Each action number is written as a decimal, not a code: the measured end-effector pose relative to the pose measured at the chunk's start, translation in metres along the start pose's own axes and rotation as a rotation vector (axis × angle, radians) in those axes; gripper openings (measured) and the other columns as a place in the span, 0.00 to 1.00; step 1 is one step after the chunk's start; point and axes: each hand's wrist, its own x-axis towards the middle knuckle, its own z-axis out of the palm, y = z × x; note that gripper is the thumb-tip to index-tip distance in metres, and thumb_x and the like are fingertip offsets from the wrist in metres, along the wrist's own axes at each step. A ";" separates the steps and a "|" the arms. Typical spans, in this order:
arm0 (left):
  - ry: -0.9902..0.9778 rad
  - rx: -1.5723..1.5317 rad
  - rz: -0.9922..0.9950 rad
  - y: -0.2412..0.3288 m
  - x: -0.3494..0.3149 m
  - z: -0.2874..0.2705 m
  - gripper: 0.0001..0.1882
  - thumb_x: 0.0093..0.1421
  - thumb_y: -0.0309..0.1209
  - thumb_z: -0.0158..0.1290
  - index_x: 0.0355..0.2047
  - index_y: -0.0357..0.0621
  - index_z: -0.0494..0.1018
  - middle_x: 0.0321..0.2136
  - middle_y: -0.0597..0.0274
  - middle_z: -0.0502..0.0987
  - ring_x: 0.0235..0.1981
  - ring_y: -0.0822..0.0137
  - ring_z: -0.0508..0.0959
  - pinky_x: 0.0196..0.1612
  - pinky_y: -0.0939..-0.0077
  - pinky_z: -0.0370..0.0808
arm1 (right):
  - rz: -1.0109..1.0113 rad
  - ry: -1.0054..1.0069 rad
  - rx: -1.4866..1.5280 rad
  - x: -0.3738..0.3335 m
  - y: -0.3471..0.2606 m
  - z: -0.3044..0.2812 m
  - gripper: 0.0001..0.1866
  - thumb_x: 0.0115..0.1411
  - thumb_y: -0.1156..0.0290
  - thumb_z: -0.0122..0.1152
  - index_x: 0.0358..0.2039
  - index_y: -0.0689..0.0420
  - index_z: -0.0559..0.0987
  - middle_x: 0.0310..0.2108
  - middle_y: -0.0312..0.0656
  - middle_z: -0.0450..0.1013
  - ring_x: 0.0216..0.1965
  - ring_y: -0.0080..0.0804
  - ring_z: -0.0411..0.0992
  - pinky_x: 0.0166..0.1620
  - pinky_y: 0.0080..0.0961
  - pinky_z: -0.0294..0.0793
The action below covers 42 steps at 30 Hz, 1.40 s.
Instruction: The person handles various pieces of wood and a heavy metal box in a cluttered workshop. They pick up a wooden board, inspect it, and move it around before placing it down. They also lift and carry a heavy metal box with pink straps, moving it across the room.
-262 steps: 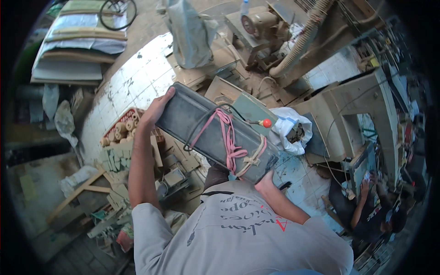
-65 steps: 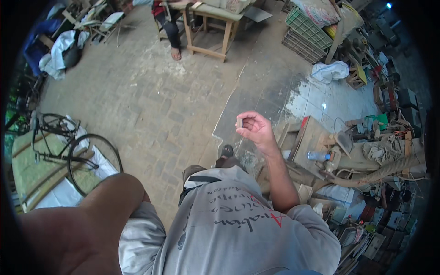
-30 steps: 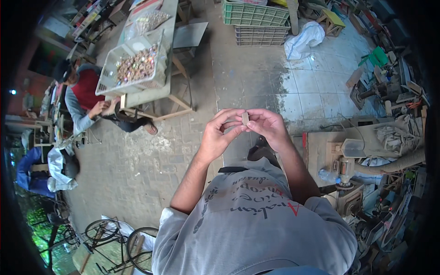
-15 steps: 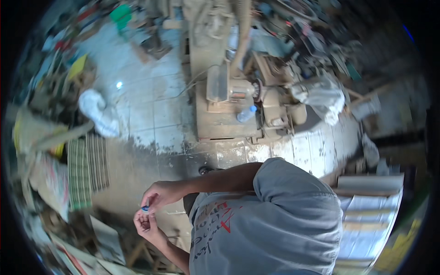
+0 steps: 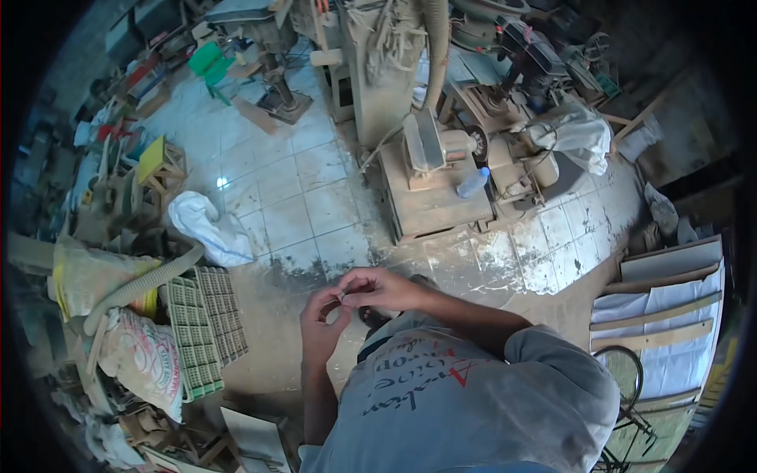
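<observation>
Head view: the left hand [image 5: 320, 315] and right hand [image 5: 380, 288] pinch what seems a small piece [image 5: 343, 296] between them, above the floor [image 5: 272, 347]; a bottle [image 5: 473, 183] sits near the right edge of the surface [image 5: 426, 214].

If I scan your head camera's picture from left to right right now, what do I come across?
Yellow-topped stool, white bag, left hand, right hand, bottle, bicycle wheel. The hands meet at the fingertips; whatever they pinch is too small to tell.
</observation>
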 end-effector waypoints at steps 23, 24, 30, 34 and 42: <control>-0.382 -0.177 -0.425 -0.049 0.085 -0.002 0.16 0.55 0.20 0.51 0.45 0.35 0.67 0.33 0.61 0.73 0.33 0.71 0.76 0.41 0.78 0.74 | 0.206 0.632 0.296 -0.032 0.064 -0.018 0.14 0.60 0.67 0.55 0.45 0.59 0.71 0.35 0.37 0.71 0.34 0.21 0.70 0.37 0.18 0.70; -0.425 -0.178 -0.443 -0.047 0.086 0.018 0.16 0.56 0.19 0.50 0.45 0.34 0.67 0.33 0.61 0.73 0.33 0.70 0.76 0.41 0.76 0.75 | 0.174 0.679 0.301 -0.061 0.076 -0.024 0.14 0.60 0.69 0.54 0.44 0.60 0.71 0.35 0.37 0.71 0.34 0.21 0.71 0.37 0.18 0.71; -0.802 -0.148 -0.533 -0.056 0.085 0.142 0.15 0.56 0.21 0.52 0.45 0.34 0.67 0.32 0.59 0.73 0.34 0.68 0.76 0.41 0.74 0.76 | 0.018 1.024 0.361 -0.195 0.099 -0.054 0.13 0.59 0.74 0.50 0.45 0.63 0.70 0.34 0.38 0.72 0.36 0.23 0.72 0.40 0.19 0.72; -1.028 -0.045 -0.590 -0.073 0.084 0.268 0.12 0.58 0.22 0.49 0.43 0.33 0.68 0.34 0.58 0.72 0.34 0.67 0.76 0.41 0.72 0.76 | -0.065 1.275 0.456 -0.290 0.092 -0.088 0.12 0.60 0.70 0.52 0.44 0.60 0.71 0.36 0.39 0.73 0.38 0.24 0.72 0.41 0.21 0.72; -1.221 -0.053 -0.756 -0.106 0.055 0.554 0.10 0.60 0.26 0.50 0.40 0.33 0.69 0.36 0.58 0.71 0.35 0.67 0.76 0.41 0.74 0.76 | -0.096 1.673 0.429 -0.556 0.048 -0.201 0.13 0.61 0.67 0.51 0.44 0.59 0.72 0.34 0.40 0.74 0.35 0.25 0.72 0.42 0.23 0.72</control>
